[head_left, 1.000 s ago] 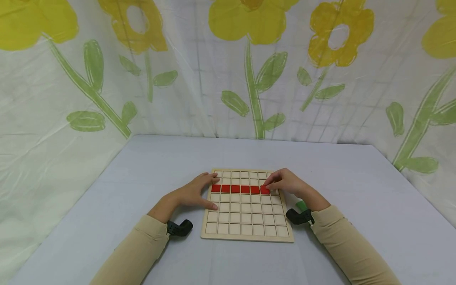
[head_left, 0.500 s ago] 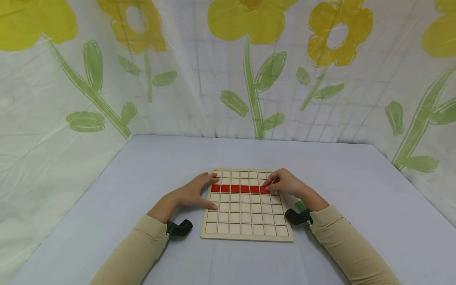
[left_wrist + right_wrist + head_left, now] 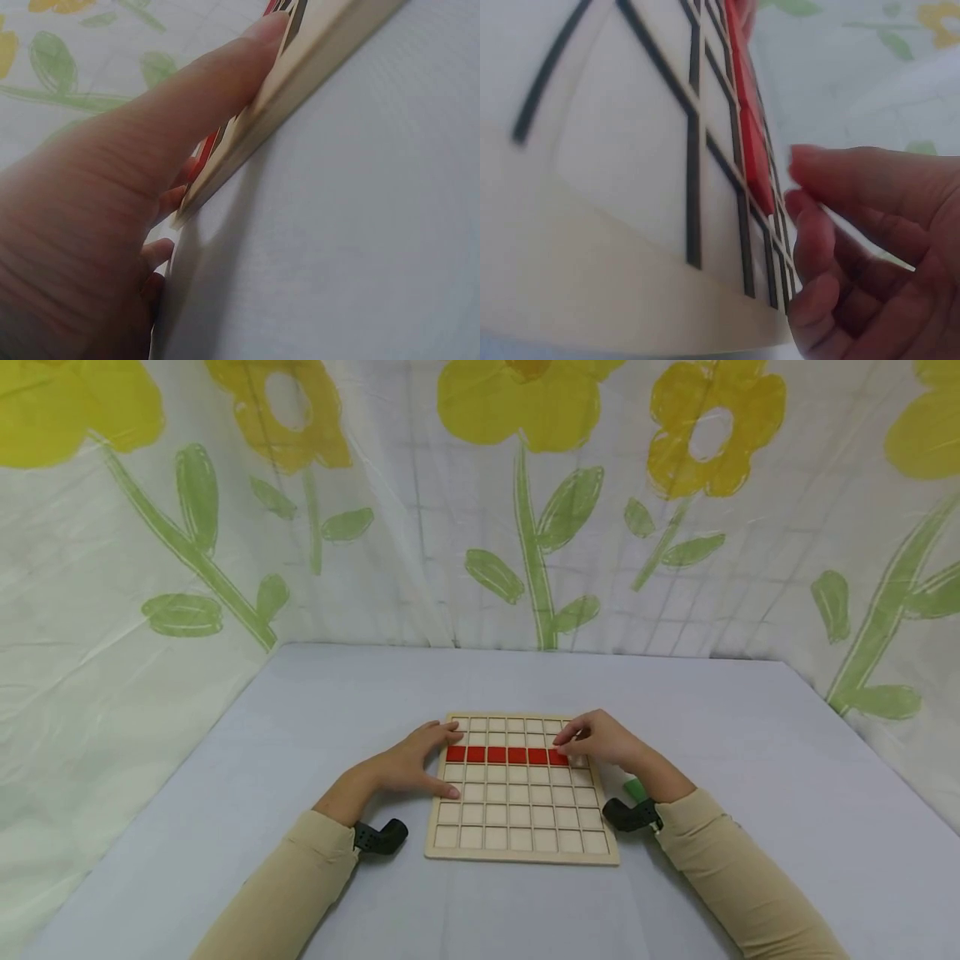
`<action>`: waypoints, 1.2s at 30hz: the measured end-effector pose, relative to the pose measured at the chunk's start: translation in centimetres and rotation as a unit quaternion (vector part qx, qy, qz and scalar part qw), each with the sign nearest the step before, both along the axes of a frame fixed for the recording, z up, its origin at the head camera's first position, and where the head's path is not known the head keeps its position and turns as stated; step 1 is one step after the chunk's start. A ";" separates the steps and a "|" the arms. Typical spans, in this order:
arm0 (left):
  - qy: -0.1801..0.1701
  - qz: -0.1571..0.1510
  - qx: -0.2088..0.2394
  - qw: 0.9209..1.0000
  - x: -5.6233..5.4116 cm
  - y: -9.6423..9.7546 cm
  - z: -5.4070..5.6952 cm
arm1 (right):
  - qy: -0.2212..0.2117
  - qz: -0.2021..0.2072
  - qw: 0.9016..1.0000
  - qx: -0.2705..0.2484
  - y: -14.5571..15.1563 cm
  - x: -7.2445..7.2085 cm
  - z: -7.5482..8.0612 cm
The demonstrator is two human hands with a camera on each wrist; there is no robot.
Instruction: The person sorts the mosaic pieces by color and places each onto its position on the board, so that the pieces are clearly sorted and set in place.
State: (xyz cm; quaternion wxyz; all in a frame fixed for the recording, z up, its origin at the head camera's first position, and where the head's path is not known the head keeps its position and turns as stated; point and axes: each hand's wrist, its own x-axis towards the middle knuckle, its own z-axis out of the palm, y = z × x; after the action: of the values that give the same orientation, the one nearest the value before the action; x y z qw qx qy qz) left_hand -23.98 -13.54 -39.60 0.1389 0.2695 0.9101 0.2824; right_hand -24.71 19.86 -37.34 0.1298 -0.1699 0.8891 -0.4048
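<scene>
A square wooden grid board lies on the table, a row of several red square tiles set in its third row from the far edge. Along the board's left edge my left hand rests, thumb and fingers spread and fairly straight; in the left wrist view the thumb reaches over the rim. My right hand is close over the rightmost red tile, fingers loosely bent with nothing between them. That tile lies in its cell in the right wrist view, the fingertips just beside it.
A white tabletop surrounds the board, backed by a white curtain printed with yellow flowers. Black wrist devices sit on both wrists; a small green piece shows by the right one.
The rightmost red tile, slightly tilted under the right fingers a second ago, now lies in line with the row. The right fingertips have come up off it slightly. The left hand stays put.
</scene>
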 end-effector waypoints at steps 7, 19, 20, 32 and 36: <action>-0.001 0.002 -0.004 1.000 -0.1 0.0 -0.1 | -0.014 -0.011 1.000 -0.015 0.9 0.8 1.4; 0.001 0.000 -0.006 1.000 0.0 0.0 0.0 | -0.023 0.013 0.999 -0.017 3.7 4.0 2.2; 0.002 -0.001 -0.006 1.000 0.0 0.0 -0.1 | -0.024 0.016 0.999 -0.016 4.0 4.3 2.2; 0.004 -0.001 -0.003 1.000 0.1 -0.1 -0.1 | -0.029 0.006 1.000 0.000 6.9 7.2 2.4; 0.006 -0.001 -0.007 1.000 0.0 0.0 0.0 | -0.043 -0.005 0.999 -0.002 7.9 8.1 2.3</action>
State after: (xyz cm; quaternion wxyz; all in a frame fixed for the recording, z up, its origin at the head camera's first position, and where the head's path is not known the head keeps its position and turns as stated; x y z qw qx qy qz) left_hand -23.94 -13.59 -39.57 0.1351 0.2716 0.9125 0.2745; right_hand -16.66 27.72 -35.03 0.1656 -0.1483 0.8826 -0.4143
